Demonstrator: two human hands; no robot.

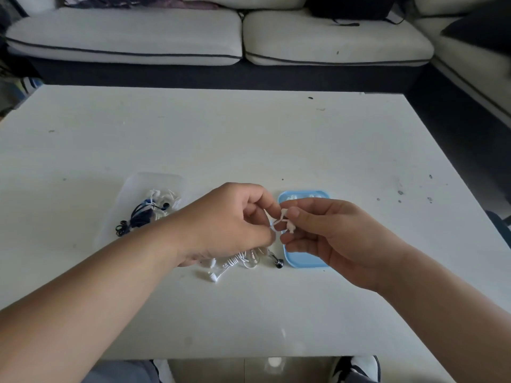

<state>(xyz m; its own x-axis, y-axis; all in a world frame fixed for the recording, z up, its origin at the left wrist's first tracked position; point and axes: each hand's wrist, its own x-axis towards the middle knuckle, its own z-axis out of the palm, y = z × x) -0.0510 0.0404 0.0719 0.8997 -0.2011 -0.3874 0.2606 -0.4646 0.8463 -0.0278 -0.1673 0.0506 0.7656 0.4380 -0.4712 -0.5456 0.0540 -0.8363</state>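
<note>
White earphones are held up just above the table, between both hands. The left hand pinches the thin cord with its thumb and curled fingers. The right hand pinches the little buds at the end with its thumb and first finger. The rest of the cord drops down into a curly heap on the table, under the left hand.

I think these earphones are very light. The cord is soft and bendy, and it can knot up fast. A hard tug could snap it, so small, gentle pulls look best. The hard buds seem a good place to hold, or the cord right next to a knot.

A black earbud lies just beside the heap. A blue lid lies flat under the right hand. To the left, a little farther back, sits a clear box with dark blue earphones and more white ones inside.

The white table is flat and smooth, with some small dark spots. Behind it stands a pale sofa with dark trim
</note>
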